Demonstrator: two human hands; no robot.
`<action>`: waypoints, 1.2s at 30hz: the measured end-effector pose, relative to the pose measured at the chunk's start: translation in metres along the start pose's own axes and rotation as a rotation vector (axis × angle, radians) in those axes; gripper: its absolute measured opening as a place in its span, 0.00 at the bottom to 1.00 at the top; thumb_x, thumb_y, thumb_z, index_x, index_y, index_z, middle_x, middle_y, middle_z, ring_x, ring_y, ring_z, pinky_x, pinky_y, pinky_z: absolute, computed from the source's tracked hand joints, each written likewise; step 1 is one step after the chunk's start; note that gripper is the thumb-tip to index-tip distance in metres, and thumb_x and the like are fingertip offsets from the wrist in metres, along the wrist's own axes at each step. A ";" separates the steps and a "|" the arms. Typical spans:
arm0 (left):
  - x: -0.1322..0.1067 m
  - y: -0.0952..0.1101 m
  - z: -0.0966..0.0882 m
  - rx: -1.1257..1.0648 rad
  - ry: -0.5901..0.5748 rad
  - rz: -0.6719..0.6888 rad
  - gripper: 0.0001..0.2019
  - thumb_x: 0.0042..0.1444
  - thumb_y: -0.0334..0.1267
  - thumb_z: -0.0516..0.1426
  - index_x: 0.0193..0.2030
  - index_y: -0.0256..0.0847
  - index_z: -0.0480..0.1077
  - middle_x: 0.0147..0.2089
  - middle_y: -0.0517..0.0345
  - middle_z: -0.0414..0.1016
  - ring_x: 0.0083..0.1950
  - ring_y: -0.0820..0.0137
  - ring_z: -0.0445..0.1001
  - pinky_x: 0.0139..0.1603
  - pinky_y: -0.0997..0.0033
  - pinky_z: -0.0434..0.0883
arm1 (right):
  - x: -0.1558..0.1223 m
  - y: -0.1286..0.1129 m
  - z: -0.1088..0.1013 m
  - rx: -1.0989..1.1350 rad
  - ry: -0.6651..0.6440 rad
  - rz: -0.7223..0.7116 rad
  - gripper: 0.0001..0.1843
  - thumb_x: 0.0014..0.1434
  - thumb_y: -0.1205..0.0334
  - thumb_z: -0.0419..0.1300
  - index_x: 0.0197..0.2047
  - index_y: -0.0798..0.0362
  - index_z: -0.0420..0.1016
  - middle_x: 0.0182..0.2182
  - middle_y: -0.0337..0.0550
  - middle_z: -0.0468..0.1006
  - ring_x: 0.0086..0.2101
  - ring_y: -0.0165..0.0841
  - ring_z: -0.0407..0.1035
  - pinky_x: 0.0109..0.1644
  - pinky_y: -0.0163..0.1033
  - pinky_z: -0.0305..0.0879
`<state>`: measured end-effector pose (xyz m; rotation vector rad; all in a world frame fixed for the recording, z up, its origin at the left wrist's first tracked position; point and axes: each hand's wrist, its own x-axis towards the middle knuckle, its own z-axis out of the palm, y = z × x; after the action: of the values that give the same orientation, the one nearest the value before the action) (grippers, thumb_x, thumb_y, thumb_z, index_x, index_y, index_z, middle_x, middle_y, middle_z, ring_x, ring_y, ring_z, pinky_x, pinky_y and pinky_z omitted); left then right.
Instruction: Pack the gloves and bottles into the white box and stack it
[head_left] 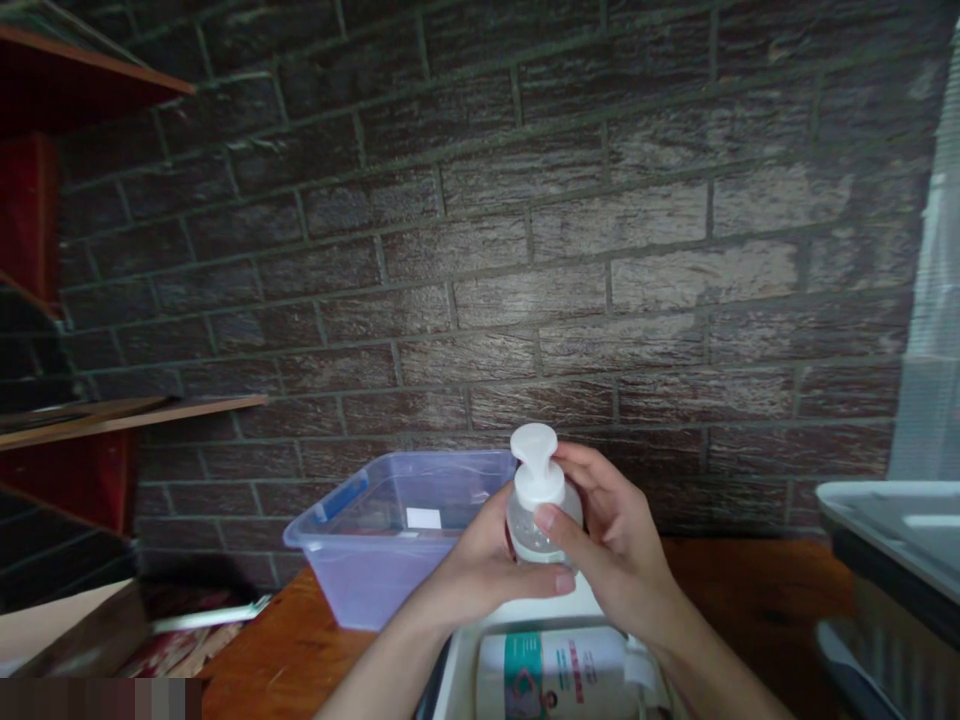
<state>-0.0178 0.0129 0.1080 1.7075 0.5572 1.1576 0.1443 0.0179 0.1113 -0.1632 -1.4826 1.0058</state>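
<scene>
Both hands are wrapped round a clear pump bottle (531, 528) with a white pump head, held upright in front of me. My left hand (487, 560) grips its left side and base, the thumb lying across the lower front. On the other side, my right hand (607, 520) closes round it with the thumb pressed near the collar. Below the hands, a white bin (457, 660) holds a larger labelled bottle (555, 670) lying on its side, with a white pump at its right end.
A translucent purple plastic box (360, 570) stands left on the wooden table (757, 570), a white label inside. At right is a clear container with a lid (900, 520). Shelves (135, 415) jut out at left, above a cardboard box (75, 630). A brick wall (495, 250) rises behind.
</scene>
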 end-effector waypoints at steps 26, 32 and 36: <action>-0.002 0.004 0.005 0.071 0.006 0.014 0.28 0.56 0.37 0.69 0.62 0.43 0.68 0.54 0.54 0.77 0.53 0.62 0.74 0.52 0.68 0.68 | 0.008 0.003 -0.002 0.044 0.097 0.119 0.20 0.60 0.54 0.70 0.53 0.48 0.76 0.46 0.45 0.83 0.44 0.39 0.77 0.48 0.41 0.70; -0.006 -0.002 -0.003 -0.111 -0.032 -0.086 0.25 0.63 0.37 0.63 0.65 0.43 0.68 0.60 0.50 0.76 0.62 0.58 0.71 0.62 0.61 0.65 | 0.010 0.005 -0.004 0.134 0.186 0.221 0.22 0.59 0.50 0.70 0.52 0.50 0.76 0.42 0.45 0.85 0.37 0.37 0.78 0.41 0.39 0.71; -0.006 -0.003 0.001 -0.237 0.037 -0.135 0.25 0.62 0.35 0.64 0.65 0.42 0.69 0.61 0.49 0.77 0.63 0.57 0.73 0.63 0.60 0.67 | 0.012 0.006 -0.003 0.085 0.245 0.261 0.26 0.58 0.43 0.69 0.53 0.51 0.79 0.40 0.46 0.86 0.36 0.40 0.79 0.39 0.41 0.73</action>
<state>-0.0195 0.0094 0.1031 1.4273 0.5273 1.1131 0.1415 0.0308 0.1153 -0.4122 -1.2129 1.2102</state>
